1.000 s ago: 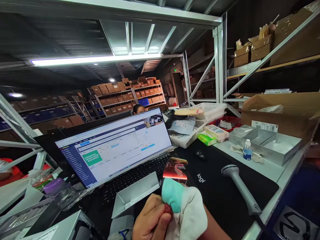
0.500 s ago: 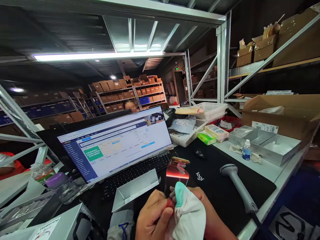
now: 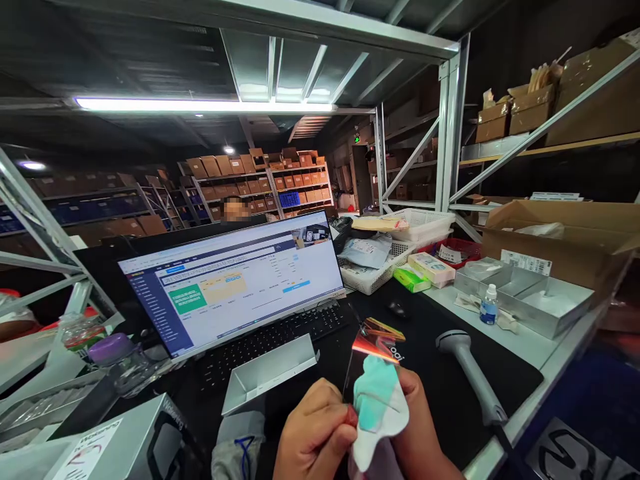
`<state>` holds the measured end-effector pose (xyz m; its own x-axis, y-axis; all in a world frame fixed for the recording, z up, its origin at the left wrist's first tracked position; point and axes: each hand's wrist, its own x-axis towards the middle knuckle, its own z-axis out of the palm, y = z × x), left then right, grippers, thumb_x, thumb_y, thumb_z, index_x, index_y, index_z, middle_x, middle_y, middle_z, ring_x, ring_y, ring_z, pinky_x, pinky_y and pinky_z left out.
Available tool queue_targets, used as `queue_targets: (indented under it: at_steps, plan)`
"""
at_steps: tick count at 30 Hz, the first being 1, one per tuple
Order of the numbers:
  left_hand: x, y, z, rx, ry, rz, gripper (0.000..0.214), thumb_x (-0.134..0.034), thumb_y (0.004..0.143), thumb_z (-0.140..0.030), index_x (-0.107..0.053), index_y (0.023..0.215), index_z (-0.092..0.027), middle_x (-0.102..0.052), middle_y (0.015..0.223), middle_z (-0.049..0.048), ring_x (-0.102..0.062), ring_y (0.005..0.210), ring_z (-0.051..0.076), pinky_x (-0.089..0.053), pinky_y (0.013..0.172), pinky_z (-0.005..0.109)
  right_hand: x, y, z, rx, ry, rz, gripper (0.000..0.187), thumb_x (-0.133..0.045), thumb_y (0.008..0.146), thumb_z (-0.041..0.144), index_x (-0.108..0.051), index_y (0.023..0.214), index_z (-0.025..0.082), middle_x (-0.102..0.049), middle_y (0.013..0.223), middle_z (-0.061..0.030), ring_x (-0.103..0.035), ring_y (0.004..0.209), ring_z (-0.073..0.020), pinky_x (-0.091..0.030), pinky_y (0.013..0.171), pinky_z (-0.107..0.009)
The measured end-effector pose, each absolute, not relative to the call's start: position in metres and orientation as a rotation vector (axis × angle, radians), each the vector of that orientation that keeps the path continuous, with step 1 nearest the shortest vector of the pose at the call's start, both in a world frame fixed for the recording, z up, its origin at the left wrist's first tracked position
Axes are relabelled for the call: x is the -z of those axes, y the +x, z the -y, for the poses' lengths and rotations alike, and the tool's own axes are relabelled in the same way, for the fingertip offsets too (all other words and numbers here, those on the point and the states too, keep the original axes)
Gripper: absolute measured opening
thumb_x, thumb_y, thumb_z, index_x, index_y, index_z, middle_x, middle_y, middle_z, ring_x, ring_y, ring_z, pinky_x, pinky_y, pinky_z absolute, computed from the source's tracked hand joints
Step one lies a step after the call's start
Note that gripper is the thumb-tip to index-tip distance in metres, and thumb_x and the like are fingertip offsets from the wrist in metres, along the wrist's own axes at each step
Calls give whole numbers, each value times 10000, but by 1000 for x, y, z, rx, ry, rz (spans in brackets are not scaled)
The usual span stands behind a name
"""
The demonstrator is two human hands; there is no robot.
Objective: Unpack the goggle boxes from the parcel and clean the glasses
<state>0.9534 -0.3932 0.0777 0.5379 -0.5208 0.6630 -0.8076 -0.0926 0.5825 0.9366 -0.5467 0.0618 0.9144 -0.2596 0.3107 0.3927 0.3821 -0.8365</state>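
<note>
My left hand (image 3: 313,437) is closed in a pinch on the lower edge of a shiny red card-like piece (image 3: 376,341) that stands upright over the black desk mat (image 3: 450,380). My right hand (image 3: 417,433) is closed on a white and teal cloth (image 3: 377,407), pressed against the face of the red piece. Both hands sit low in the view, in front of the keyboard (image 3: 270,343). The lower part of the red piece is hidden by the cloth.
A monitor (image 3: 235,283) stands left of centre, with a folded metal tray (image 3: 267,380) below it. A barcode scanner (image 3: 470,373) lies right of my hands. White baskets (image 3: 425,223), metal trays (image 3: 530,293), a small bottle (image 3: 487,303) and a cardboard box (image 3: 560,230) line the bench. A person sits behind the monitor.
My hands and the red piece have shifted a little to the right. The cloth has slid up and down over the piece's face, and the piece has tilted slightly.
</note>
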Motion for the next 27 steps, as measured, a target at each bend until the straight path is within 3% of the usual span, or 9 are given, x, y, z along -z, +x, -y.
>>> queue_targets:
  at_steps: [4,8,13,17,21,27]
  plan:
    - [-75,953,391,-344,1810,1135,429,-428,1017,-486,-620,764,-197,-556,702,38,-541,726,172,-435,661,284,-58,924,548,319,-1035,182,249,-863,691,442,-765,579,243,-611,703,-43,-505,637,-177,-463,586,-303]
    - [-73,954,390,-442,1830,1130,374,-449,1025,-430,-635,802,-194,-577,714,43,-561,725,171,-459,653,271,-56,914,556,191,-1065,396,460,-706,756,693,-816,674,254,-648,909,-115,-583,718,-248,-482,556,-346]
    - [-80,952,395,-613,1817,1159,363,-472,1023,-395,-629,770,-187,-565,654,22,-550,653,143,-455,590,228,-56,914,565,194,-1219,440,644,-562,818,789,-821,697,212,-618,953,-116,-565,667,-198,-467,564,-324]
    - [-86,952,396,-689,1829,1177,316,-490,1020,-381,-666,845,-185,-594,677,19,-554,662,132,-468,603,212,-60,914,569,246,-1304,408,420,-685,833,638,-839,806,248,-653,969,-104,-606,834,-234,-500,735,-332]
    - [-89,954,394,-690,1857,1146,356,-476,1021,-410,-649,797,-193,-594,663,10,-546,643,122,-452,584,203,-63,914,571,264,-1364,471,312,-675,881,541,-843,910,280,-691,1039,-104,-633,936,-253,-500,853,-356]
    - [-88,950,386,-576,1821,1008,371,-504,1007,-423,-641,740,-205,-563,650,13,-543,641,147,-439,572,231,-55,922,575,450,-1446,288,181,-815,781,416,-821,722,245,-754,729,-73,-691,714,-231,-516,669,-311]
